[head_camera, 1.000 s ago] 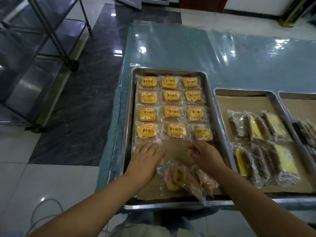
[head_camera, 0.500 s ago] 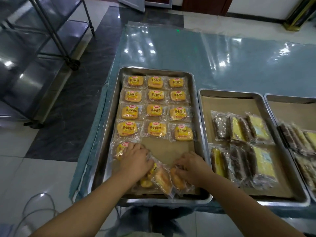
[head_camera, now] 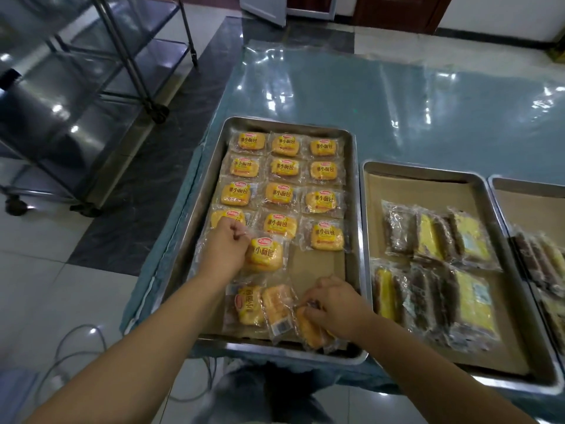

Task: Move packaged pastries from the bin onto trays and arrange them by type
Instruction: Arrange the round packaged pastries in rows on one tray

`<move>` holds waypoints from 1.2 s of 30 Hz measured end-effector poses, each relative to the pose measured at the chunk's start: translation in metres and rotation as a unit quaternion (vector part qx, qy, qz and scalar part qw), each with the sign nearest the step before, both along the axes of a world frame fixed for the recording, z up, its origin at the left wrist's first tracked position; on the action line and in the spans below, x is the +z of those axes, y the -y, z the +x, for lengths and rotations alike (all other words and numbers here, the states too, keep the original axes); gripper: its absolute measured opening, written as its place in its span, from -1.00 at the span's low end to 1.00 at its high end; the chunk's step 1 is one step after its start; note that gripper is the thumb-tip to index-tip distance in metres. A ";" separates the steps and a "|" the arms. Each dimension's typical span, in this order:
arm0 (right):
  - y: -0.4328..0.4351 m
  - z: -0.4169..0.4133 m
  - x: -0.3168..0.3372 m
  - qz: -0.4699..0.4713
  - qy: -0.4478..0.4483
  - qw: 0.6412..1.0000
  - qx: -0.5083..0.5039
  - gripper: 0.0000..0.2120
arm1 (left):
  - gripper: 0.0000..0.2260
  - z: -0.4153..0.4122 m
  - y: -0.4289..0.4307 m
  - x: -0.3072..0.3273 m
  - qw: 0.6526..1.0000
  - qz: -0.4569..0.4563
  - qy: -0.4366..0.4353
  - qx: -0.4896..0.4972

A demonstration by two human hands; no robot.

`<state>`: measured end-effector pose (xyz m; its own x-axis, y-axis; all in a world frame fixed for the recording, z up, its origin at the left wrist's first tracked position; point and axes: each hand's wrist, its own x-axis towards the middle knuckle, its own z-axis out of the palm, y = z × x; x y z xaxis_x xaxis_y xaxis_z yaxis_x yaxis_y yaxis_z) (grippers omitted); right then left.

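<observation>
Left tray (head_camera: 290,126): rows of bun packets (head_camera: 282,194) | middle tray (head_camera: 412,191): cake packets (head_camera: 440,237) | left hand (head_camera: 227,249) gripping centre packet (head_camera: 267,255) | right hand (head_camera: 333,304) pinching near-edge packet (head_camera: 308,330)

yellow bread packets (head_camera: 284,195) with red logos, silver tray (head_camera: 290,125), brown liner paper (head_camera: 318,264); teal tablecloth (head_camera: 397,117)

Twelve wrapped yellow buns (head_camera: 282,192) lie flat in rows of three on the steel tray (head_camera: 290,126), a thirteenth bun (head_camera: 266,255) tilted below them, pinched by the left hand (head_camera: 227,250), and three spare buns (head_camera: 263,307) jumbled at its near edge, one gripped by the right hand (head_camera: 333,307).
</observation>
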<state>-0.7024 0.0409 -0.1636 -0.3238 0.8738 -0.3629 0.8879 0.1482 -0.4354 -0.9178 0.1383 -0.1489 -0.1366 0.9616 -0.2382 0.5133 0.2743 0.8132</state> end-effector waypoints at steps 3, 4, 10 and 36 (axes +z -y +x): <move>0.001 0.001 0.000 0.005 -0.007 1.000 -0.002 -0.69 | -0.88 0.012 0.002 -0.011 0.998 -0.046 0.019 -0.029; 0.001 0.002 -0.001 0.007 -0.008 1.000 -0.002 -0.70 | -0.84 0.016 0.004 -0.014 0.998 -0.054 0.025 -0.035; -0.002 0.004 -0.003 0.006 -0.008 1.000 0.004 -0.70 | -0.61 0.010 0.024 -0.019 0.955 0.160 -0.210 -0.135; -0.023 -0.020 -0.001 0.060 -0.101 0.993 -0.006 -0.77 | -0.75 -0.015 0.050 -0.017 0.956 0.147 -0.178 -0.183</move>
<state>-0.7224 0.0637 -0.1650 -0.3688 0.9112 -0.1837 0.7857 0.2000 -0.5853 -0.9327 0.0884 -0.1660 0.1995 0.9786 0.0494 0.7894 -0.1904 0.5837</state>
